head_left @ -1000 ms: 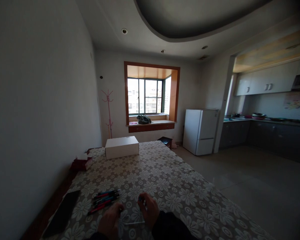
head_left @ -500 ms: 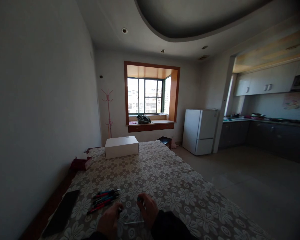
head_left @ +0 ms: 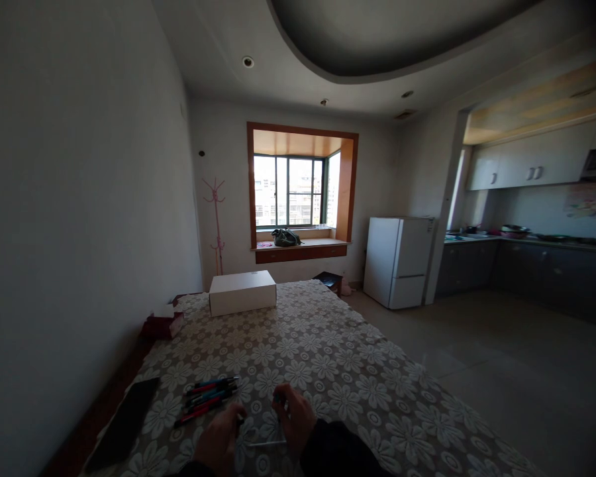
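Note:
My left hand (head_left: 217, 438) is low over the flowered tablecloth, its fingers closed around a small dark piece that looks like part of a pen (head_left: 241, 420). To its right, my right hand (head_left: 297, 420) pinches a small dark bluish piece (head_left: 277, 399) between thumb and fingers; its kind is too dim to make out. A thin pale rod (head_left: 267, 443) lies across the gap between both hands, and its ends are hard to see. Just beyond my left hand lies a loose pile of several pens (head_left: 208, 392), red, blue and black.
A flat black slab (head_left: 124, 424) lies at the table's left edge. Farther back are a dark red tissue box (head_left: 163, 326) and a white box (head_left: 242, 293). The patterned tablecloth (head_left: 342, 358) covers the table. A white fridge (head_left: 397, 262) stands beyond its right side.
The view has shifted very slightly. Both hands keep nearly the same place and grip, and the pens lie as before.

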Action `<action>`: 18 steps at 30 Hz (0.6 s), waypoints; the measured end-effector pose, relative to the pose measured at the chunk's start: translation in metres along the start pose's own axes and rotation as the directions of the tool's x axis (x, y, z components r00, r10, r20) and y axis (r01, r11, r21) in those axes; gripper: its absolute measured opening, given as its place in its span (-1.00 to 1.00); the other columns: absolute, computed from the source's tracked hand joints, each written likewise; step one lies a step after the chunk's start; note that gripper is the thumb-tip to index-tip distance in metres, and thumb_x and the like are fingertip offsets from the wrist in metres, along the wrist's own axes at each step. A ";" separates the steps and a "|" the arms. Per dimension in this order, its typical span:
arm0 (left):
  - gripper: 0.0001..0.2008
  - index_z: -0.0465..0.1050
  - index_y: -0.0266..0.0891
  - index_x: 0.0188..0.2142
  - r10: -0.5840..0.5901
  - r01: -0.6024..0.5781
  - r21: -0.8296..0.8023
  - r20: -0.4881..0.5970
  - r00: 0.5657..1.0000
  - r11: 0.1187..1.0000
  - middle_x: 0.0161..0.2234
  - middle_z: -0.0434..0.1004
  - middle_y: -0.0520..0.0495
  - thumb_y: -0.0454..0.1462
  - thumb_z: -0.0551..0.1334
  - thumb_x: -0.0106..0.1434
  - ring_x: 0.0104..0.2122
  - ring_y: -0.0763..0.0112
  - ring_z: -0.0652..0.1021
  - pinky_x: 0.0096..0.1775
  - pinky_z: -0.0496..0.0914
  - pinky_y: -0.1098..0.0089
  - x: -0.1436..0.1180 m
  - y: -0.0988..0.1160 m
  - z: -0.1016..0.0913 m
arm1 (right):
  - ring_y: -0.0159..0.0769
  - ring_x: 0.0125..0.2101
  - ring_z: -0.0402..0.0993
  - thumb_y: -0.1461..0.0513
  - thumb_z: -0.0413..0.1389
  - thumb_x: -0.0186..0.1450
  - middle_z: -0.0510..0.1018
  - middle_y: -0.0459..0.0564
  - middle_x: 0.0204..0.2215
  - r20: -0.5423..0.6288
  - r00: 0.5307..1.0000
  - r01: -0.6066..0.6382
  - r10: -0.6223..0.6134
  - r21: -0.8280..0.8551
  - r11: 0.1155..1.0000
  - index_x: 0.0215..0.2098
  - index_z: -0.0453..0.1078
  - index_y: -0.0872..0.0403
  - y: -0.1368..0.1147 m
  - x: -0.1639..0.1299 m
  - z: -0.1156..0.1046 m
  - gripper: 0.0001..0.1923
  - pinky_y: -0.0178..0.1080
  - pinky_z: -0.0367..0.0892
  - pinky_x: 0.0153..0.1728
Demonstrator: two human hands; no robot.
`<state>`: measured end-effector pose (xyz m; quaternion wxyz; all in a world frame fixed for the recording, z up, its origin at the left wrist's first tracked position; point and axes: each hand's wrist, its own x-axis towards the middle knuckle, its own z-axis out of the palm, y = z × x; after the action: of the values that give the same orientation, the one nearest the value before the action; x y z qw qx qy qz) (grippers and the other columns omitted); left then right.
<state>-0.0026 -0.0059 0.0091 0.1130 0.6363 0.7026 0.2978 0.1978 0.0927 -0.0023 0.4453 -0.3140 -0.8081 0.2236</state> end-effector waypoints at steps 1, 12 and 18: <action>-0.66 0.42 -0.13 -0.18 0.006 -0.006 -0.002 -0.003 1.000 1.000 -0.29 0.61 -0.01 -0.47 -0.03 0.22 -0.25 0.37 0.60 -0.24 0.38 0.47 0.000 0.000 0.000 | -0.31 -0.39 0.47 0.29 0.03 0.29 0.53 -0.09 -0.38 -0.003 1.000 -0.003 0.003 -0.004 1.000 -0.22 0.29 -0.03 0.000 0.000 0.000 -0.89 -0.30 0.31 -0.33; -0.69 0.44 -0.13 -0.19 0.004 -0.005 -0.047 -0.020 1.000 0.999 -0.32 0.61 -0.03 -0.41 -0.02 0.26 -0.27 0.35 0.61 -0.27 0.40 0.46 -0.002 0.005 -0.004 | -0.32 -0.36 0.48 0.30 0.03 0.29 0.53 -0.09 -0.35 0.022 1.000 0.001 0.000 -0.025 1.000 -0.21 0.28 -0.02 0.001 0.000 -0.002 -0.88 -0.31 0.31 -0.31; -0.69 0.43 -0.12 -0.19 -0.006 0.006 -0.030 -0.010 1.000 1.000 -0.32 0.61 0.00 -0.42 -0.02 0.25 -0.28 0.38 0.62 -0.27 0.40 0.48 -0.002 0.007 -0.005 | -0.35 -0.39 0.46 0.29 0.04 0.30 0.52 -0.12 -0.37 -0.008 1.000 0.019 -0.019 -0.016 1.000 -0.20 0.29 -0.03 -0.001 -0.001 -0.002 -0.89 -0.33 0.30 -0.33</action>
<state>0.0011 -0.0094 0.0163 0.1201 0.6310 0.7004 0.3112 0.1998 0.0911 -0.0009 0.4481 -0.3107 -0.8111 0.2117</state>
